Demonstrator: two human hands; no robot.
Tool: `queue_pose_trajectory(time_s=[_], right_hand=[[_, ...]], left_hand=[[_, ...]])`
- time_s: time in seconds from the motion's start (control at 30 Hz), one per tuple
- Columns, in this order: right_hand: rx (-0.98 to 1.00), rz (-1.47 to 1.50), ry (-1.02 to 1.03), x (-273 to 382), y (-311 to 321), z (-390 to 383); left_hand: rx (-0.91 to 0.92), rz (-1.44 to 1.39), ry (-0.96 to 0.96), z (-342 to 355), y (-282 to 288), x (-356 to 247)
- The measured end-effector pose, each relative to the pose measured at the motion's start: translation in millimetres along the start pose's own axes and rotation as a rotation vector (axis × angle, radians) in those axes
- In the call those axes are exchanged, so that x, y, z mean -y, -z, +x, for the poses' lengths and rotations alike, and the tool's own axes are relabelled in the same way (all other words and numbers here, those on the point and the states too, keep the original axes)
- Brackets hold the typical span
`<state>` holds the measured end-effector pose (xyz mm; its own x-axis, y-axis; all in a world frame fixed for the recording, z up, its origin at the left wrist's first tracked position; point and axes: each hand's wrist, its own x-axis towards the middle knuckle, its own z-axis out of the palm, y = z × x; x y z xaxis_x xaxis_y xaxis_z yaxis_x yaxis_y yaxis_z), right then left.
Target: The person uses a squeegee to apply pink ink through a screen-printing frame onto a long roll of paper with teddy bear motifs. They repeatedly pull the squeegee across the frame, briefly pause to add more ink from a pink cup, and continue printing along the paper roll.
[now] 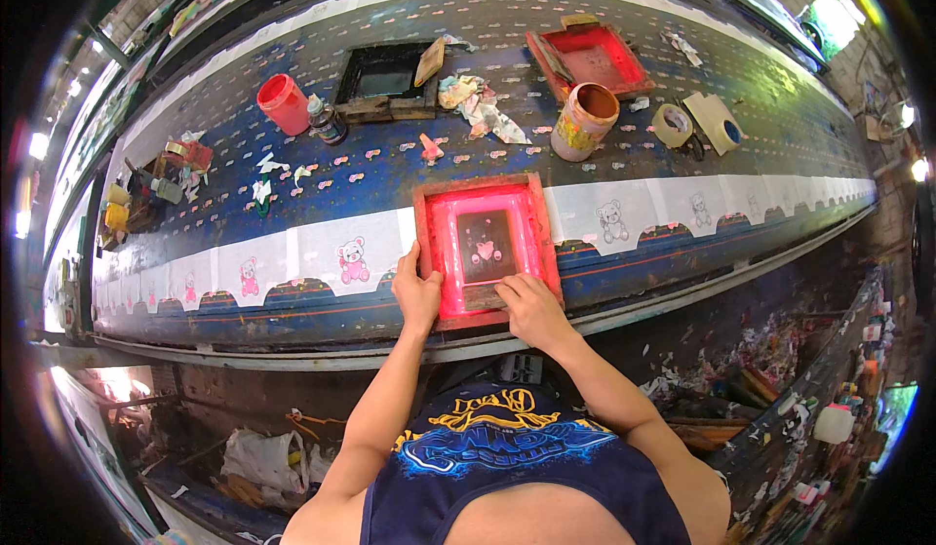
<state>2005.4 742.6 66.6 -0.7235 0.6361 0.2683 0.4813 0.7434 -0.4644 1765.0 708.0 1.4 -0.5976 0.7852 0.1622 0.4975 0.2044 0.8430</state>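
Currently, centre of frame: red screen frame (487,249) lies flat on the white cloth strip (292,257) that runs left to right across the long blue table (624,170). Pink ink covers the mesh round a dark middle window.

Left hand (417,291), lower centre: palm down on frame's left rail, fingers together and pressed flat, thumb toward the mesh. Right hand (531,306): on the near rail at frame's bottom right, fingers curled down over what looks like a squeegee bar (485,297); grip itself hidden under the knuckles, can't tell how tight.

Strip: pink-printed bear (353,259) just left of frame, smaller pink prints further left. Right of frame, bear outline (612,221) w/o pink, more outlines beyond toward right edge.

Far side of table, well apart from hands:
- red cup (285,103) upper left, dark bottle (326,120) just beside it.
- black frame (385,82) upper centre, wood piece leaning on its right corner.
- crumpled rags (480,103) beside it.
- paint-stained tin (584,121) right of rags.
- second red frame (590,59) upper right.
- tape roll (672,125) and flat cream piece (715,121) further right.
- small bottles and clutter (156,186) at left edge.

Obstruction: nothing between hands and frame. Paper scraps and litter on floor, lower right. Person's dark printed shirt (507,452) fills bottom centre.
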Motion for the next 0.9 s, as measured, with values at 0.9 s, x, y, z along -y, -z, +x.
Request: queue_pose_trajectory(time_s=[0.9], right_hand=[[0.173,-0.460,-0.453,-42,30,43]], left_hand=[[0.001,0.008,-0.016,2,-1,0]])
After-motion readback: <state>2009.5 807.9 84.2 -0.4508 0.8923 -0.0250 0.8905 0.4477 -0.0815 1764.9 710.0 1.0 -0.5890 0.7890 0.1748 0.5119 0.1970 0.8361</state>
